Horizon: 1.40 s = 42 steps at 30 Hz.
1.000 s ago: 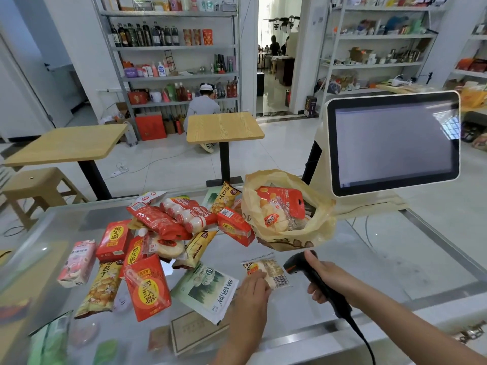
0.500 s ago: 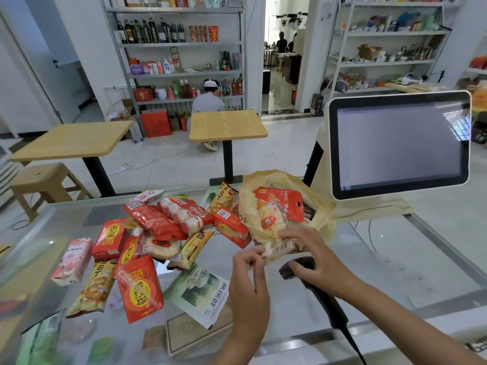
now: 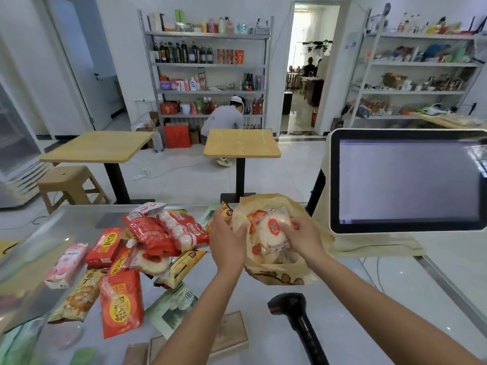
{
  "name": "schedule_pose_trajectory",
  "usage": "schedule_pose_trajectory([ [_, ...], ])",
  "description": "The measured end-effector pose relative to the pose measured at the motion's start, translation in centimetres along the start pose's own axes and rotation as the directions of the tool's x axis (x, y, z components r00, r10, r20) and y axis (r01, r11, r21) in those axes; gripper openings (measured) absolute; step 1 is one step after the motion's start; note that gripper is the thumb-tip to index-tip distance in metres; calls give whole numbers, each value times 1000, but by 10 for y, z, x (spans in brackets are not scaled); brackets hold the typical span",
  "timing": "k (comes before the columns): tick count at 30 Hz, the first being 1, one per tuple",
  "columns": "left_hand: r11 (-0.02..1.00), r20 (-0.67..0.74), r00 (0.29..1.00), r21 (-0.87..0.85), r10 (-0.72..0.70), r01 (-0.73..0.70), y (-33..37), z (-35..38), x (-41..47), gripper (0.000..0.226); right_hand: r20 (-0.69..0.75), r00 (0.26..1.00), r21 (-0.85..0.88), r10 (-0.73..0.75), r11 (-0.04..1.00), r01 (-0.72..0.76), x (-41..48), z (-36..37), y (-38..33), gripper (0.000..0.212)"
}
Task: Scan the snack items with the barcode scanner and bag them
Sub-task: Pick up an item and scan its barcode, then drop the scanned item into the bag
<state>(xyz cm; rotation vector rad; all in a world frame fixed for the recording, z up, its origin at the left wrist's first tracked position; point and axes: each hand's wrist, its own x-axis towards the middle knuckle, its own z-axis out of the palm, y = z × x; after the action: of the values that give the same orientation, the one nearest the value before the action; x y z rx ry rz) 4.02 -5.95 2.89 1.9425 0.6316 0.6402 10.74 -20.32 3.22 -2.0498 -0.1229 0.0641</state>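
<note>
So right now both hands are up at the tan plastic bag point(image 3: 279, 275), which sits toward the far edge of the counter point(image 3: 355, 299), just left of the monitor point(image 3: 405, 180). The left hand point(image 3: 228, 242) has its fingers curled over the bag's left rim, gripping it. The right hand point(image 3: 303, 239) is pinching a clear snack packet point(image 3: 274, 234) with a round red label, thumb on the front and the other fingers tucked behind it as far as I can tell. That packet is right in the mouth of the bag, on top of other packets already inside. The barcode scanner point(image 3: 290, 306) is lying on the counter by itself near the front edge, between the two forearms, with neither hand touching it. The other snacks are heaped on the left half of the counter. There's a big red pouch point(image 3: 121, 306) with a yellow circle near the front, a pink packet point(image 3: 67, 262) out toward the left edge, and a green-and-white packet point(image 3: 174, 304) just left of the left forearm. A red-and-white bunch sits further back, beside the bag.
</note>
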Motion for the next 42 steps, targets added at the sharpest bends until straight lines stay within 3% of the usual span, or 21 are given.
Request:
schedule_pose_trajectory([
  [4,991,3,997,-106,-76,76,1,9,13,48,31,999,-92,-20,995,23,20,13,-6,33],
  [7,979,-21,1000,-204,-21,16,12,10,8,40,36,999,-259,-38,965,46,32,23,-8,40],
  [11,969,-12,997,-233,75,-76,15,5,0,39,92,990,-508,-102,851,135,34,36,-5,50],
  [14,966,32,994,-242,101,-91,3,-4,-4,38,67,983,-605,-172,776,177,30,39,-2,51],
  [16,965,55,991,-241,119,-103,-9,-12,-11,35,45,982,-600,-186,780,175,26,39,1,56],
  [18,975,39,987,-164,156,-147,-28,-19,-20,30,14,982,-536,-188,827,167,19,35,5,61],
  [21,959,-17,968,143,251,-246,-75,-36,-39,11,-78,974,-517,-212,844,142,-4,22,14,55],
  [22,914,-19,954,294,299,-281,-94,-43,-46,6,-94,974,-515,-206,847,129,-17,17,19,52],
  [24,789,47,957,554,288,-264,-127,-54,-59,17,-119,982,-494,-149,866,72,-45,7,33,44],
  [26,660,119,961,706,248,-257,-147,-58,-72,29,-151,983,-482,-106,876,20,-75,0,47,39],
  [30,560,363,890,691,277,-456,-149,-54,-94,47,-257,965,-452,-58,890,-67,-114,0,70,39],
  [34,471,590,775,630,225,-617,-139,-53,-99,69,-129,982,-338,139,925,-176,-128,11,86,66],
  [36,450,640,733,597,231,-664,-134,-56,-96,68,-88,969,-297,232,922,-248,-131,16,86,65],
  [38,472,684,685,532,249,-703,-119,-64,-95,69,-59,948,-255,314,913,-318,-134,19,83,57],
  [39,566,662,701,481,265,-669,-111,-69,-95,68,-36,938,-232,344,910,-343,-136,19,80,56],
  [40,620,612,722,440,323,-650,-105,-74,-94,66,-9,929,-199,370,910,-365,-137,19,77,56],
  [42,845,442,843,280,307,-455,-88,-88,-88,56,29,916,-112,401,912,-396,-139,19,71,55],
])
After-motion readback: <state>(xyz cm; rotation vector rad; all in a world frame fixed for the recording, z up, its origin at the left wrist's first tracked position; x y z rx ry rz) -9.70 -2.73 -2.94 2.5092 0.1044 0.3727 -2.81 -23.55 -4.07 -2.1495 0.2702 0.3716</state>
